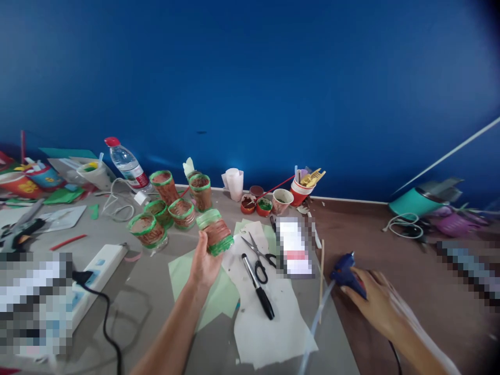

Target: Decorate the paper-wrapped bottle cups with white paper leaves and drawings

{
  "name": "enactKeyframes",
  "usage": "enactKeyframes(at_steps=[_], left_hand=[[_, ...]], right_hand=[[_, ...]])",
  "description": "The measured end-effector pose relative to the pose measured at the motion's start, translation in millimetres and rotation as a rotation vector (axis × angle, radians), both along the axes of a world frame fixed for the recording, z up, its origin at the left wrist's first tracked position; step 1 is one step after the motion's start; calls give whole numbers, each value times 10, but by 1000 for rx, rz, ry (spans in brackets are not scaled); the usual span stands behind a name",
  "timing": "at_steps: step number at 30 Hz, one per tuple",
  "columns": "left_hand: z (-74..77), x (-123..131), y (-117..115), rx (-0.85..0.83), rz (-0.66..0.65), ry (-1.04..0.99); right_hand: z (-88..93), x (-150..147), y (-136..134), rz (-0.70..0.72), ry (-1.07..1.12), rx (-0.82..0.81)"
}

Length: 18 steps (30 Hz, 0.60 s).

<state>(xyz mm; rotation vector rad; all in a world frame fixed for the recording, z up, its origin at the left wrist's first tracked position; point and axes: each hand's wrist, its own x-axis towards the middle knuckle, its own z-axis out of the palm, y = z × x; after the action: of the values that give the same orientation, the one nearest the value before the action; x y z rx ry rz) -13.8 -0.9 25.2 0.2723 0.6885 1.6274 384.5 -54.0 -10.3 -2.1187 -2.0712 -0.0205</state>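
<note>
My left hand [205,266] is closed around a small cup [216,233] painted brown with green bands, tilted above the table. Several similar painted cups [148,232] stand just behind it to the left. On the right, my right hand [377,304] is wrapped around a blue hot glue gun [346,271], its metal tip pointing away from me. A long translucent glue stick [315,323] trails from the gun toward the front edge. Between my hands lie black-handled scissors [260,260] and a black marker [258,287] on a cut piece of white paper [269,338].
A lit phone [295,247] and a thin wooden stick [322,281] lie near the glue gun. Paint cups [264,207] and a cup of wooden cutlery [301,192] stand along the blue wall. At left are a water bottle [130,166] and a power strip [96,281] with a black cord.
</note>
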Motion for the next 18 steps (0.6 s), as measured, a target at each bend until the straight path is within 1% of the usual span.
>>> enactKeyframes(at_steps=[2,5,10,13,16,18], left_hand=[[-5,23,-7,-12,-11,4],[-21,48,-16,-8,-28,24],[-47,62,-25,-21,-16,37],[-27,67,-32,-23,-37,33],[13,76,-41,-13,-53,18],[25,79,-43,-13,-51,6]], right_hand=[[-83,70,-78,-52,-83,-40],[-171,97,-107,-94,-112,-104],[-296,187,-70,-130,-15,-144],[-364,250,-49,-149,32,-185],[-358,256,-32,-184,86,-172],[-265,219,-41,-204,178,-73]])
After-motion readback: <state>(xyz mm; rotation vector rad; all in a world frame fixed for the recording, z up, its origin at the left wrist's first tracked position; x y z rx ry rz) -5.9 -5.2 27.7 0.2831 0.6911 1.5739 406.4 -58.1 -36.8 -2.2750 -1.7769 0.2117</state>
